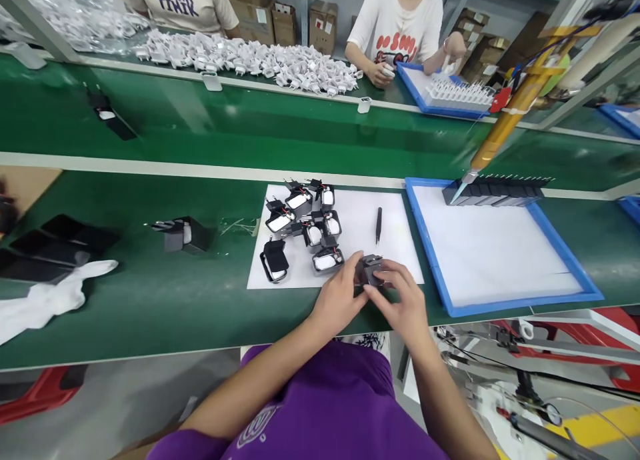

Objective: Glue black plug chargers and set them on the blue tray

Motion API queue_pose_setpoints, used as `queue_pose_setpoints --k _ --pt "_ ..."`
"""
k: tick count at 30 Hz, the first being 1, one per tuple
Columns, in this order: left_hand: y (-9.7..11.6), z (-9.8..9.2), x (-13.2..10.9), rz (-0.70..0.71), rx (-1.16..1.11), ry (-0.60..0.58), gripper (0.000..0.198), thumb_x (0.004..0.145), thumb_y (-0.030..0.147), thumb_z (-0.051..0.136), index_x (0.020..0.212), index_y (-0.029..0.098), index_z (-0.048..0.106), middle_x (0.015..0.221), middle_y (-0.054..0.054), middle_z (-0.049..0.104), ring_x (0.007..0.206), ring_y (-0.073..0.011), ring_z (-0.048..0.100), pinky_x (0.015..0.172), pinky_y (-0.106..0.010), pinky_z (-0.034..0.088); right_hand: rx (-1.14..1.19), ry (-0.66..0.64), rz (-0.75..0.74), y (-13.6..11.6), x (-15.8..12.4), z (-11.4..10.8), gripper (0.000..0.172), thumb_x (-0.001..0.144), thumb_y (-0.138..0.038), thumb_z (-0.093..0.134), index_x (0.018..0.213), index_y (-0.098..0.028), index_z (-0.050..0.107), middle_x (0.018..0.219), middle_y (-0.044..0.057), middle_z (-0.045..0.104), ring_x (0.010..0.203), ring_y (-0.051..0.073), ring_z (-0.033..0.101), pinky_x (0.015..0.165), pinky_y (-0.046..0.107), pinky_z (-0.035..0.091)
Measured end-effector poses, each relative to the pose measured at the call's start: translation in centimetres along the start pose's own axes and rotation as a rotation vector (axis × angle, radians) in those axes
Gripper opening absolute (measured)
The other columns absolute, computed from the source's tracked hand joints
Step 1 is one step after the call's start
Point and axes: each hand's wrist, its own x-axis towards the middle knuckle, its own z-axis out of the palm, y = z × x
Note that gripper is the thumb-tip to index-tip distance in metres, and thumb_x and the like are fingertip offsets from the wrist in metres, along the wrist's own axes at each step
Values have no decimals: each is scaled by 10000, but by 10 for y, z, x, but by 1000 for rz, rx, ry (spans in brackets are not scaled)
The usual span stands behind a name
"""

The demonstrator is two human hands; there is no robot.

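My left hand [341, 288] and my right hand [400, 297] both grip one small black power adapter [371, 271] over the front edge of a white sheet [350, 200]. Fingers cover its sides, so only the top and front show. Left of it lie several opened black adapter housings [326, 260] with white insides and red and black wires. One unit [275, 260] has a black piece lying across it. Beyond my right hand, a pair of black tweezers [379, 225] rests on the sheet.
A blue-rimmed tray [435, 273] stands right, with a row of black adapters [495, 192] at its back. A yellow driver tool [500, 137] hangs above. Left are a black adapter [185, 235], black cases [45, 250] and a white glove [55, 300]. Two people sit behind white plugs [250, 57].
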Motion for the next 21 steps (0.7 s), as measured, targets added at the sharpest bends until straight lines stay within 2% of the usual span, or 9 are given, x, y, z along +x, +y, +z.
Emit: queue_pose_setpoints --k 2,5,8,10,14,17,19,21 --pt "-1 0 1 5 31 -7 626 839 179 565 1407 182 302 1140 -118 647 949 -241 672 861 -401 552 -113 79 3 -3 -6 13 222 839 -339 647 1020 -216 607 1175 131 633 1076 259 636 877 426 577" --pt "-4 -1 2 37 94 6 616 850 146 515 1420 195 284 1108 -108 643 968 -234 665 864 -386 546 -126 85 72 -4 -6 21 244 858 -340 612 1061 -207 581 1120 122 675 993 245 680 816 395 597" --pt "-7 -1 2 92 120 23 632 868 224 541 1432 213 259 1037 -83 635 930 -225 662 824 -368 553 53 51 206 -1 -2 3 272 866 -371 600 1080 -206 571 985 78 707 802 187 713 666 299 607" --pt "-9 -1 2 114 133 39 659 868 306 575 1436 221 251 973 -62 627 869 -220 659 771 -360 560 101 145 283 9 3 -23 312 840 -408 632 1072 -208 576 976 68 698 719 158 701 602 263 586" --pt "-11 2 2 170 170 58 662 884 330 562 1445 235 223 1025 -70 619 847 -205 644 747 -343 557 -73 457 323 58 27 -85 408 780 -501 657 1037 -199 562 985 82 682 761 168 669 614 283 565" --pt "-12 4 3 216 179 66 649 899 299 538 1450 245 200 1168 -98 603 877 -198 639 784 -347 555 -166 462 337 106 65 -111 435 763 -538 625 1011 -195 527 959 90 689 706 179 660 611 314 549" --pt "-13 5 4 225 171 71 641 901 280 532 1449 248 201 1209 -102 595 880 -194 639 796 -347 555 -200 415 335 132 95 -114 404 743 -497 643 986 -196 530 897 80 697 686 194 661 650 340 540" --pt "-13 5 3 218 162 69 632 902 265 529 1445 245 208 1213 -104 597 881 -191 640 793 -342 557 -241 374 329 148 125 -107 341 734 -415 654 967 -195 539 827 63 689 678 206 653 710 371 528"
